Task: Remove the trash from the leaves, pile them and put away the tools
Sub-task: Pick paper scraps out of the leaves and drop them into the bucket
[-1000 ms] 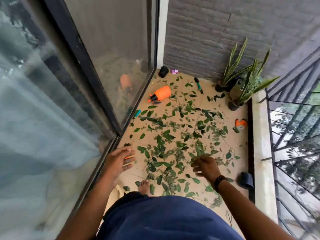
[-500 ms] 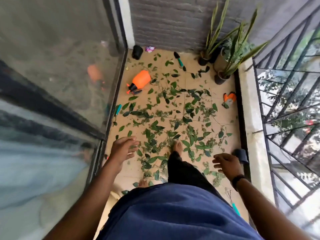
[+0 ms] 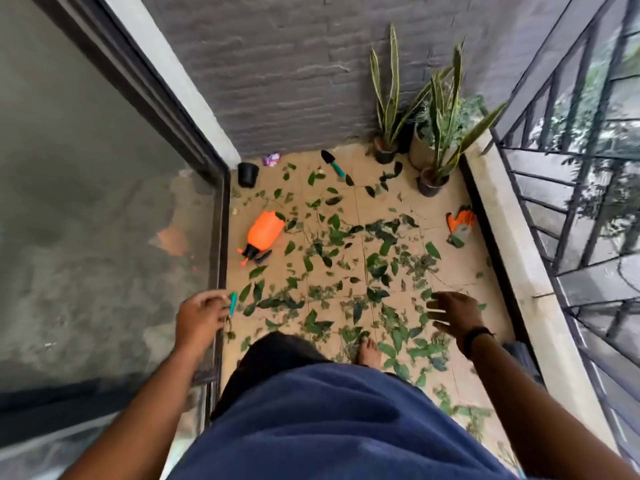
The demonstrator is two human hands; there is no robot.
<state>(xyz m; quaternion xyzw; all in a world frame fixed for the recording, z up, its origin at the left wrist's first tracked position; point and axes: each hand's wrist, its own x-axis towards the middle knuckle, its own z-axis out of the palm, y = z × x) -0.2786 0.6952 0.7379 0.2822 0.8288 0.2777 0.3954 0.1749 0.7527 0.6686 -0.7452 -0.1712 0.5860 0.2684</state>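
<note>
Viewpoint: looking down from a standing person's head onto a narrow tiled balcony floor (image 3: 408, 209); a bare foot (image 3: 370, 351) stands among the litter.
Left hand (image 3: 201, 318): at 9 o'clock, fingers loosely curled; whether its grip touches the teal-handled tool (image 3: 232, 303) just beside it I cannot tell.
Right hand (image 3: 453, 313): at 3 o'clock, grip spread, holding nothing.
Leaves (image 3: 346, 271): centre, flat, dark green, thin, scattered unpiled with wiry stems.
Step advice: likely gathering; pick out wrappers first, then sweep inward with flat palms.
Spray bottle (image 3: 265, 232): 11 o'clock, smooth orange plastic, lying on its side.
Gloves (image 3: 460, 221): 2 o'clock, orange and grey fabric.
Trowel (image 3: 333, 163): 12 o'clock, black blade, teal handle.
Wrapper (image 3: 271, 159): far corner, crinkled purple trash, beside a black pot (image 3: 248, 173).
</note>
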